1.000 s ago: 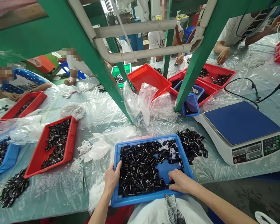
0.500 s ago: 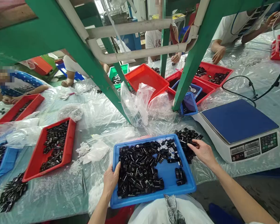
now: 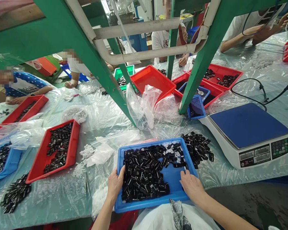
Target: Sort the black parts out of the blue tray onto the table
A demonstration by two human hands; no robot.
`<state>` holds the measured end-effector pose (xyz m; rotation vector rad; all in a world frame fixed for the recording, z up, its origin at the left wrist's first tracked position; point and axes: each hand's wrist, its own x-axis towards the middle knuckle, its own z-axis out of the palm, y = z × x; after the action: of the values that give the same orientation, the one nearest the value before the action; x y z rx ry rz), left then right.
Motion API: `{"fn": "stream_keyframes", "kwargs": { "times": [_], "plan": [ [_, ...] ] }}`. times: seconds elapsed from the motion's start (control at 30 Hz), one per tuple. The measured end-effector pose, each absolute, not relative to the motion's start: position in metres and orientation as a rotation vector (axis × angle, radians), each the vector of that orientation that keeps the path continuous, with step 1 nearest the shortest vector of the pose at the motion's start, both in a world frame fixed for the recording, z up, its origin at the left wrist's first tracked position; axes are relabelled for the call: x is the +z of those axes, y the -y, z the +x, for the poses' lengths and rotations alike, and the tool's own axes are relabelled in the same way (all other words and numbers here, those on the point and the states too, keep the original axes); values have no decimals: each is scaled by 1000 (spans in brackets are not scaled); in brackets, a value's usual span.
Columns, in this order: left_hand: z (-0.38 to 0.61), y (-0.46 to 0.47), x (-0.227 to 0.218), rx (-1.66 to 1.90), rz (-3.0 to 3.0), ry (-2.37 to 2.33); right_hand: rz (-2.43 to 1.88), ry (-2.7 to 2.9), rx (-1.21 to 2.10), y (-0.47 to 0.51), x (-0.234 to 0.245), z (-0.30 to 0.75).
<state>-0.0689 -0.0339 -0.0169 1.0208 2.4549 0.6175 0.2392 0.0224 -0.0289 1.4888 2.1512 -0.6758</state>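
Note:
A blue tray [image 3: 173, 177] lies at the table's near edge in front of me. It holds a heap of small black parts [image 3: 144, 175] and a few white bits [image 3: 172, 150] at its far side. My left hand [image 3: 115, 183] grips the tray's left rim, thumb inside. My right hand [image 3: 192, 187] lies palm down in the tray's right part with the fingers stretched toward the far rim, and it hides whatever is under it. A loose pile of black parts [image 3: 198, 147] sits on the plastic sheet just beyond the tray's right corner.
A weighing scale [image 3: 249, 127] stands to the right. A red tray [image 3: 74, 150] of black parts lies to the left. Green frame legs [image 3: 105, 73] rise behind clear bags [image 3: 144, 105]. More red and blue trays and other people's hands are across the table.
My right hand came back from the loose pile beyond the tray and now rests inside the tray's right part, over the small cluster there. My left hand stayed on the rim.

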Motion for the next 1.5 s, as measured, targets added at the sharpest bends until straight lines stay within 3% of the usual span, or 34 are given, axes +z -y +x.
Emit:
{"fn": "stream_keyframes", "kwargs": {
  "times": [0.3, 0.5, 0.67, 0.87, 0.97, 1.13, 1.37, 1.5],
  "plan": [
    [-71, 34, -20, 575, 1010, -2471, 1467, -2300, -769, -21, -40, 236],
    [-72, 34, -20, 557, 984, -2435, 1832, -2362, -1316, -63, -21, 260],
    [-71, 32, -18, 567, 1003, -2453, 2347, -2417, -988, -110, -26, 299],
    [-71, 32, -18, 553, 991, -2459, 2433, -2498, -936, -112, -37, 309],
    [-70, 32, -18, 551, 1001, -2459, 2277, -2615, -1120, -90, -28, 289],
    [-70, 32, -17, 553, 1019, -2469, 1406, -2532, -1589, -42, -26, 244],
    [-70, 34, -19, 571, 1044, -2451, 1044, -2440, -1193, -18, -38, 206],
    [-71, 35, -20, 589, 1062, -2440, 971, -2447, -1191, -23, -38, 202]
  ]
}}
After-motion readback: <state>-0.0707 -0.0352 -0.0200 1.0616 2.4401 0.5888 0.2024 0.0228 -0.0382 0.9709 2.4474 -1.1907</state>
